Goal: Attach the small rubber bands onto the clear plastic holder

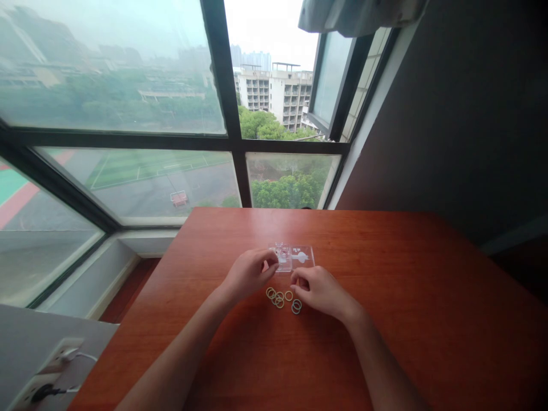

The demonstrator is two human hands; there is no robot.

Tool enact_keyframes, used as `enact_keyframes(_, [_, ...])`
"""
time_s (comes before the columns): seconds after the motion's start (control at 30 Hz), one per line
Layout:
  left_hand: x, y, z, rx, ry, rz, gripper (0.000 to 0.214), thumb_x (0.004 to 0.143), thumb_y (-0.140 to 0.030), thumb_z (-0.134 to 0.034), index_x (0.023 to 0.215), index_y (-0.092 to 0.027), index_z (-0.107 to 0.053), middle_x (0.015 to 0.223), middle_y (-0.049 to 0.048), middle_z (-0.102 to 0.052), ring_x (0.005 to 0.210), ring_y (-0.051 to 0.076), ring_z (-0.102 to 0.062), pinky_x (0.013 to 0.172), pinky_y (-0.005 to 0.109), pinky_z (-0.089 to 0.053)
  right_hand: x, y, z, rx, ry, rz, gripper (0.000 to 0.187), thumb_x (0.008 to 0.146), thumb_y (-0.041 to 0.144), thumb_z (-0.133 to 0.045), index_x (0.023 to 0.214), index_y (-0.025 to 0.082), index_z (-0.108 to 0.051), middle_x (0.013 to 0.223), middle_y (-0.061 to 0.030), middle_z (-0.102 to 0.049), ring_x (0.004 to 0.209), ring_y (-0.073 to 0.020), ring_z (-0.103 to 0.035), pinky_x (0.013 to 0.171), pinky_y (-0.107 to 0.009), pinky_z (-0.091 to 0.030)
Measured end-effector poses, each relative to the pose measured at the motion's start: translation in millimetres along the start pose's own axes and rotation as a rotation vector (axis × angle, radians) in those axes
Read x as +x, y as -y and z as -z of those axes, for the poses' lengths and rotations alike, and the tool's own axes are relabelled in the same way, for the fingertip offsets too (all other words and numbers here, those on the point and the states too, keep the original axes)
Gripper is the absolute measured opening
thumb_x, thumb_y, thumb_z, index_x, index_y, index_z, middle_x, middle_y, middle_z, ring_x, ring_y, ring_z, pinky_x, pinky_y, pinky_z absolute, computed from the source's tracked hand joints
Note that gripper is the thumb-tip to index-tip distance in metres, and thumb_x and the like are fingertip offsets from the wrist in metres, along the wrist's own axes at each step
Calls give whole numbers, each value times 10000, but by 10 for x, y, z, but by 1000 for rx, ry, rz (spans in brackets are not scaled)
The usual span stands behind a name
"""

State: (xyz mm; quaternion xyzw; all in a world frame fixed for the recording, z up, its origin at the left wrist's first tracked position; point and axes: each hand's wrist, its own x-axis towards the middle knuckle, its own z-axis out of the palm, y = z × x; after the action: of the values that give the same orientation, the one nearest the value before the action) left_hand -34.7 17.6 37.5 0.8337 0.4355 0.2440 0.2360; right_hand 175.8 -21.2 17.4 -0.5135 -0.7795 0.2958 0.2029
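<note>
- Left hand (pixel 248 274): fingers curled narrow, tips closed on the left end of the clear box (pixel 296 257), steadying it flat against the table (pixel 406 342).
- Right hand (pixel 320 291): just in front of the clear box, at its right half; fingers curled in, thumb and forefinger drawn close together. Cannot tell whether anything is pinched between them; too small to make out.
- Both forearms bare, entering from the near edge of the table and converging toward the clear box.
- Clear box: small, flat, see-through, split into two compartments side by side, lying level. Pale small items noted inside both compartments; kind not determinable.
- Rings (pixel 278 298): a loose cluster of small pale rings lying flat on the table, just in front of the clear box, between the two hands. Some touching or overlapping; two lie right at the right hand's fingers.
- Table: reddish-brown wood grain, extending well past the clear box on all sides.
- Window (pixel 171 142): dark-framed, well behind the clear box; buildings, trees and a sports field visible through the glass.
- Dark wall (pixel 462 114): to the right of and behind the clear box.
- Power strip (pixel 47 371): white, with a plug and cable attached, well to the left of and nearer than the clear box, off the table.
</note>
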Motion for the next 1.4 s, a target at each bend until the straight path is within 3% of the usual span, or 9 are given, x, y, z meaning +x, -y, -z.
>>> enact_keyframes(0.23, [3,143,21,75,-62,28,95,812,-189,-554,804,-188,-648,754,-1,-664,632,110,-544,594,201,-377,-53,-57,51,-14,186,-39,79,719,227,-631,789,219,-667,661,45,-621,604,-96,-530,544,-189,-308])
enact_keyframes(0.4, [7,143,36,80,-68,26,103,808,-187,-557,823,-187,-659,771,3,-669,638,111,-549,597,205,-384,-55,-52,41,-24,244,-25,140,704,149,-571,783,207,-670,680,38,-643,606,-92,-536,540,-186,-307])
enact_keyframes(0.57, [12,129,53,70,-53,25,113,814,-194,-544,817,-180,-657,777,9,-668,647,112,-546,600,205,-384,-62,-31,28,-38,202,-37,119,712,140,-568,751,203,-661,666,33,-641,589,-94,-526,526,-190,-289])
enact_keyframes(0.87, [-11,-31,-11,-79,23,-5,147,846,-223,-526,820,-167,-659,709,1,-616,614,96,-492,577,188,-361,10,14,50,14,-102,-1,47,791,198,-586,789,198,-633,622,40,-576,567,-95,-500,554,-196,-316])
enact_keyframes(1.0, [-30,-123,-99,-133,96,-9,175,848,-275,-556,792,-157,-672,636,-10,-573,570,87,-454,539,180,-334,40,34,29,34,-175,53,56,806,201,-579,814,201,-634,619,39,-559,569,-99,-496,558,-196,-327])
enact_keyframes(1.27, [-18,-78,-119,-97,58,-3,123,821,-222,-561,776,-162,-658,654,-8,-590,570,88,-466,548,185,-343,39,37,32,51,-193,60,76,804,184,-574,835,195,-643,630,36,-573,577,-100,-507,576,-196,-348])
enact_keyframes(1.4, [1,29,-29,-9,-34,36,98,804,-202,-559,764,-171,-642,731,11,-640,622,108,-514,585,201,-372,3,-3,53,26,-54,1,92,792,180,-573,795,202,-663,619,36,-601,565,-98,-519,549,-196,-329])
